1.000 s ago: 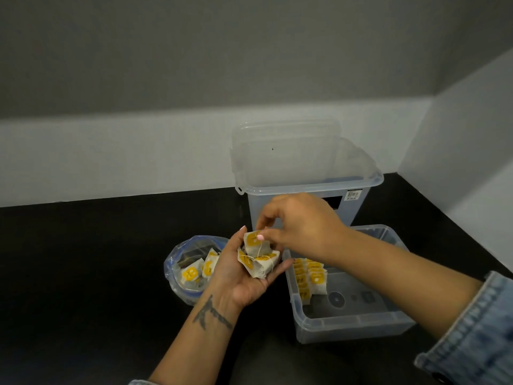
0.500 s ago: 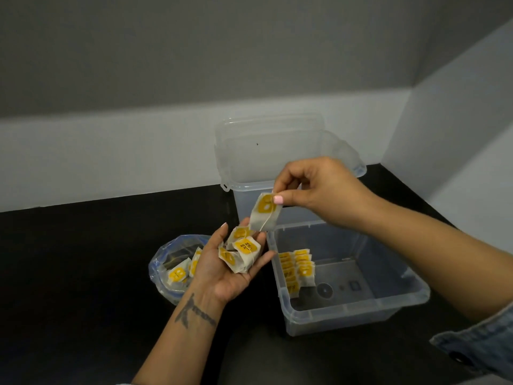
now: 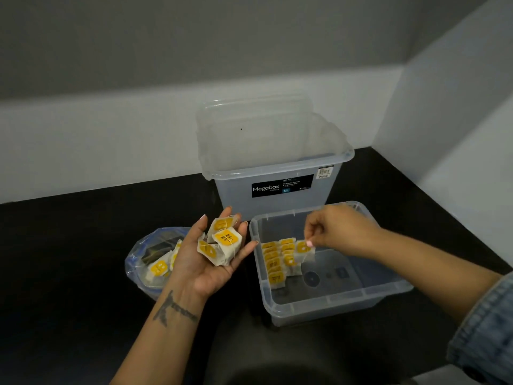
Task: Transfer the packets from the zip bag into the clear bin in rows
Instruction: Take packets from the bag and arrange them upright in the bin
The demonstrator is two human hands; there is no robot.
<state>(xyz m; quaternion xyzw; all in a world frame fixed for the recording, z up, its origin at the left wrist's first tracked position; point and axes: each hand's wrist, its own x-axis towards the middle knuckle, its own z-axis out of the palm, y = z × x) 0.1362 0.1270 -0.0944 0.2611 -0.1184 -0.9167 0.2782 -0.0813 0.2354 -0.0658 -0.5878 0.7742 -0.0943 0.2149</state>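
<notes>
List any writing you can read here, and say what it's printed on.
"Megabox": black label on the tall clear bin.
"12L": same label; its other lines are too small to read.
"RELAX": yellow packet on the left hand.
Barcode sticker: unreadable.
Packets in rows: print blurred.

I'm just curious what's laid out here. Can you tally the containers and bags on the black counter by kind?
Low clear bin, with packets in rows: 1
Tall clear bin labelled Megabox, behind it: 1
Zip bag, with packets still inside: 1
Total: 3
The packets themselves overlap too much for an exact count.
</notes>
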